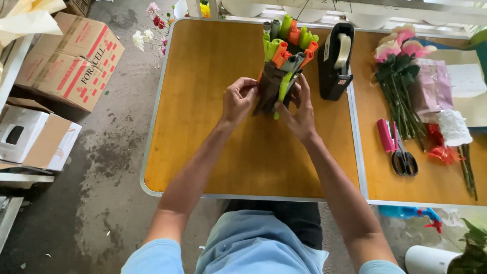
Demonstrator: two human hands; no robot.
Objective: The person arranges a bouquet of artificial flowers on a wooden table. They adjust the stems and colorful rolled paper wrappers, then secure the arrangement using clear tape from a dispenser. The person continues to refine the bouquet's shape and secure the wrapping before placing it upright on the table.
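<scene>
Hands first: my left hand [239, 99] and right hand [299, 109] are both clamped on the lower end of a bundle of rolled sheets [285, 56], centre-top of the frame, held just over the wooden surface [213, 152]. Left fingers pinch the dark wrap at the bundle's base from its left side; right fingers curl round it from the right. Hands close together, bundle between them.

Handling, my guess: light, papery rolls in green, orange and grey. Soft, crushable, likely to slide out lengthwise if grip is loose. Best hold is the wrapped base where the rolls are gathered, not the fanned upper ends. Squeeze gently; rolls would dent.

Outward: black tape dispenser [335, 58] just right of the bundle, upright, pale roll on top. Right part of frame, second surface: pink artificial flowers [401, 45] with green stems, pink stapler [386, 134] beside black-handled scissors [403, 160], red ribbon scrap [439, 149], white lace-like piece [453, 127], pale pink wrapping sheet [433, 86].

Packages: upper left of frame, brown cardboard box [71, 63] on the floor, rectangular, red printed lettering and stripes. Below it, left edge, a white-and-brown box [38, 139] with a dark oval handle hole. Lower right corner, white pot [426, 259], partly cut off.
</scene>
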